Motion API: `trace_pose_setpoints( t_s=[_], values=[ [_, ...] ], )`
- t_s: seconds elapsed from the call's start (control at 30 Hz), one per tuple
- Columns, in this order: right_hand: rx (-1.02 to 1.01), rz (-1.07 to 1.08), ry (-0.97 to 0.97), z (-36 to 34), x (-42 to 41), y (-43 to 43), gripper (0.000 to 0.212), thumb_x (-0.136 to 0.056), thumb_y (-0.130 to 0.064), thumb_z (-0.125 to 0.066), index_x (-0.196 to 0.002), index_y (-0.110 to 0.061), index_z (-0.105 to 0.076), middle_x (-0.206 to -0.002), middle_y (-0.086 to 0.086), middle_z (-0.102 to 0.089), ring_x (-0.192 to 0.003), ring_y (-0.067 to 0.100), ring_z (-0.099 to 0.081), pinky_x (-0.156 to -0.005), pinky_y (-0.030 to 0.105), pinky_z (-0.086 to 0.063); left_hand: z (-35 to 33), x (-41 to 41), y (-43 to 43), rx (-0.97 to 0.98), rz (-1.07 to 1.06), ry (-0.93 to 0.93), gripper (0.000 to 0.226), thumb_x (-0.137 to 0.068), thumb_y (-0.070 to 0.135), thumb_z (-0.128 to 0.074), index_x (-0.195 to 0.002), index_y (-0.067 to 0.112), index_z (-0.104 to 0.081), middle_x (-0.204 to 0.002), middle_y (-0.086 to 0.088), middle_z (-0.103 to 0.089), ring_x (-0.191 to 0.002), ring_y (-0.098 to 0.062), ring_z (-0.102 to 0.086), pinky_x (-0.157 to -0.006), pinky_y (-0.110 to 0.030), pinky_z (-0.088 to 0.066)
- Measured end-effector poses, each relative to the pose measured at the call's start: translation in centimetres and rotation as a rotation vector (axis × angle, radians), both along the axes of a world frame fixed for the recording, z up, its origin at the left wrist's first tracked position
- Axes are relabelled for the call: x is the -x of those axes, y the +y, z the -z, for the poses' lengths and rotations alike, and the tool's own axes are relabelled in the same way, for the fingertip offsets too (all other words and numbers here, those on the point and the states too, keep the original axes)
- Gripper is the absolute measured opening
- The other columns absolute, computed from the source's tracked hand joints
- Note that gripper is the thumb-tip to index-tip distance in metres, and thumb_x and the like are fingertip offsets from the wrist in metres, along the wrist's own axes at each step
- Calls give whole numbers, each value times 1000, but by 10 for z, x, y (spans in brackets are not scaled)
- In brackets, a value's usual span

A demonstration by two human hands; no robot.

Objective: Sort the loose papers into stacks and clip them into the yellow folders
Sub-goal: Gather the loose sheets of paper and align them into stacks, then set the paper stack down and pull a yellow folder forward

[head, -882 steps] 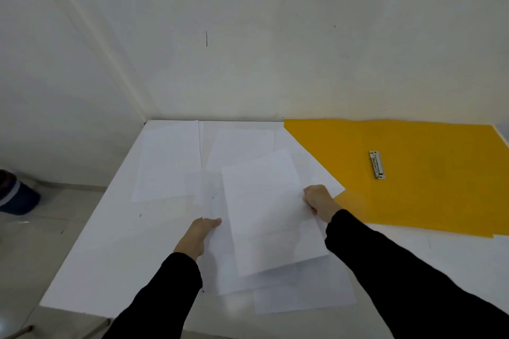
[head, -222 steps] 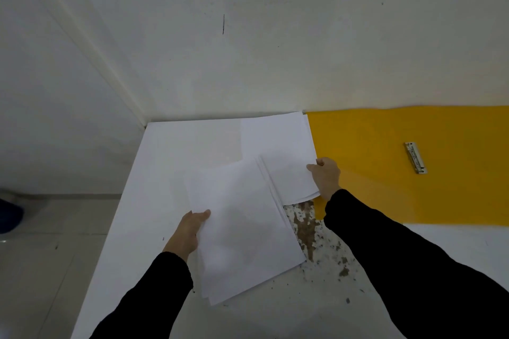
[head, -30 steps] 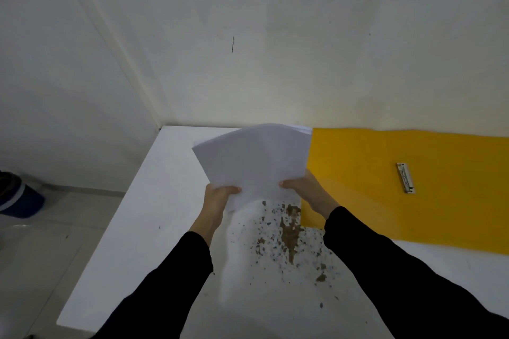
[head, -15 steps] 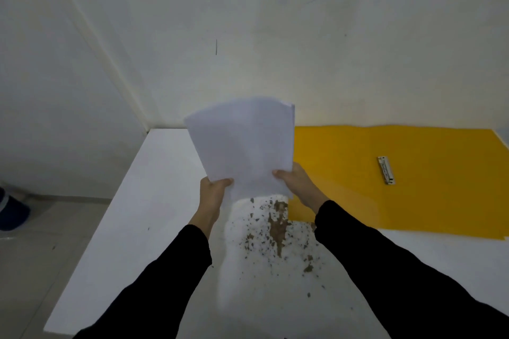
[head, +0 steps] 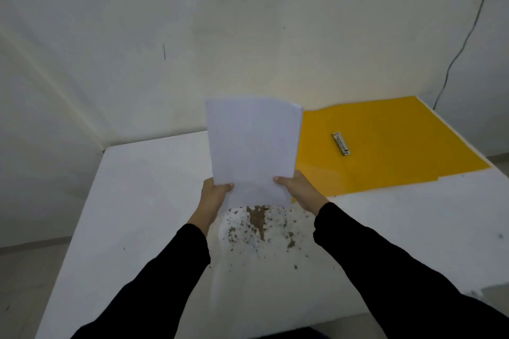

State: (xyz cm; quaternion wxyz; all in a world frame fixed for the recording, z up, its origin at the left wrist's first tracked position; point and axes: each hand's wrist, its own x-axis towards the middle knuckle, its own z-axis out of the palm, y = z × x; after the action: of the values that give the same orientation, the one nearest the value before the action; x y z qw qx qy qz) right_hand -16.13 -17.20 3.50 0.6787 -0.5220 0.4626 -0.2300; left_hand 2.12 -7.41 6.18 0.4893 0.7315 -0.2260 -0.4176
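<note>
I hold a stack of white papers (head: 252,146) upright above the white table (head: 143,195). My left hand (head: 213,197) grips its lower left corner, thumb on the front sheet. At the lower right edge my right hand (head: 298,190) grips the stack the same way. An open yellow folder (head: 385,146) lies flat on the table to the right of the stack, its left part hidden behind the papers. A metal clip (head: 341,143) sits in the folder's middle.
A patch of brown chipped surface (head: 259,226) marks the table just below the stack. Walls close off the table at the back and the left corner. A dark cable (head: 465,36) runs down the wall at the far right.
Both hands have turned the stack more upright and squared its edges, and have carried it slightly right. The camera view has shifted, so the folder now looks angled.
</note>
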Motion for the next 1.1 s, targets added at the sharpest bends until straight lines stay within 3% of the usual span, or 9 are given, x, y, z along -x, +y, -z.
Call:
trace_pose_setpoints(
  t_s=[0.17, 0.33, 0.43, 0.5, 0.63, 0.77, 0.93, 1.1],
  values=[
    [-70, 83, -82, 8, 53, 19, 50, -92, -14, -64, -140, -14, -46, -137, 7, -57, -119, 30, -58, -102, 48, -48, -2, 28, -2, -25, 221, -50, 37, -90, -3, -56, -127, 0, -57, -117, -13, -62, -95, -26, -58, -73, -28, -49],
    [-249, 87, -228, 22, 102, 51, 30, -94, -6, -59, -121, -17, -56, -118, -1, -66, -105, 18, -65, -80, 30, -58, 2, 58, -9, -151, 441, -103, 43, -91, -5, -49, -133, 4, -53, -132, -16, -57, -110, -32, -56, -91, -40, -45],
    [-349, 148, -263, 31, 134, 57, 31, -94, -2, -57, -123, -12, -55, -121, 5, -66, -109, 24, -64, -84, 35, -58, 5, 81, -23, -258, 541, -142, 48, -92, -3, -49, -139, 6, -48, -138, -15, -53, -120, -37, -53, -94, -45, -44],
    [-387, 244, -294, 33, 152, 53, 38, -94, 1, -55, -131, -6, -52, -129, 11, -62, -115, 30, -61, -92, 41, -54, 7, 89, -31, -330, 610, -179, 49, -92, 0, -50, -140, 8, -46, -138, -14, -52, -120, -39, -52, -95, -48, -44],
    [-399, 490, -305, 24, 200, 30, 43, -91, 3, -59, -133, 0, -50, -130, 16, -61, -114, 34, -61, -93, 44, -53, 13, 106, -49, -428, 791, -300, 51, -89, 2, -52, -138, 15, -49, -137, -11, -52, -119, -39, -52, -99, -54, -43],
    [-404, 591, -176, 18, 253, 8, 46, -87, 2, -64, -131, -1, -51, -126, 18, -63, -114, 37, -61, -96, 50, -50, 15, 137, -67, -449, 913, -386, 48, -88, 2, -54, -134, 15, -53, -134, -10, -54, -118, -37, -53, -102, -54, -40],
    [-402, 543, 45, 21, 295, -12, 44, -84, 5, -63, -127, 2, -55, -125, 21, -62, -114, 40, -60, -94, 51, -51, 29, 160, -81, -481, 936, -422, 48, -87, 5, -52, -133, 18, -54, -136, -6, -53, -119, -35, -53, -99, -49, -42],
    [-484, 486, 320, 56, 330, -24, 27, -75, 14, -63, -98, 2, -67, -122, 25, -62, -109, 43, -61, -90, 53, -52, 34, 176, -85, -484, 882, -519, 41, -87, 14, -67, -127, 15, -59, -139, -6, -49, -121, -30, -52, -98, -38, -43]
  ],
)
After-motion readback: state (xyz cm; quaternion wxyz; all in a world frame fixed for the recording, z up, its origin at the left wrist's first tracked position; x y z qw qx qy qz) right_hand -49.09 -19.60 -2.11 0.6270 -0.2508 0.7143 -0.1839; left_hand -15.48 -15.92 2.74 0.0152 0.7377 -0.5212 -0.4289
